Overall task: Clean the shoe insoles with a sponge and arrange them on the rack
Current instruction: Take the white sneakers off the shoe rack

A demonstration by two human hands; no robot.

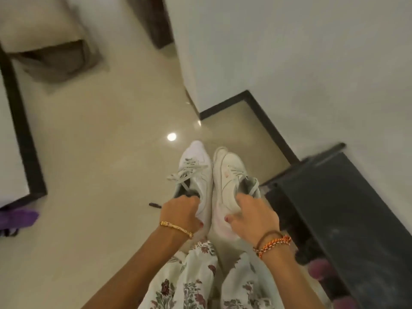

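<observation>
While you hold one white sneaker in each hand, low and centre in the frame, you are only at the start: no insole is out yet, and no sponge shows anywhere in view. Your left hand (181, 211) has its grip closed over the heel collar of the left sneaker (196, 172), fingers hooked into the opening. Your right hand (254, 214) is closed the same way on the heel of the right sneaker (228, 175), thumb pressed on the outer side. Both shoes hang toe-forward over the floor (100, 141), touching each other along their inner edges.

The insoles are presumably inside the shoes; the dark openings hide them, so you cannot confirm it from here. The dark rack (334, 208) stands at the lower right of the frame, just beside your right hand.

To do this step well, set the pair down on the floor near the rack so that both hands come free. Loosen the laces, which already trail loose on the left shoe, and open the tongue wide before reaching in. Lift each insole from the heel end and peel it forward slowly, since a glued one can tear if yanked. Keep the pair together so left and right stay matched.
</observation>
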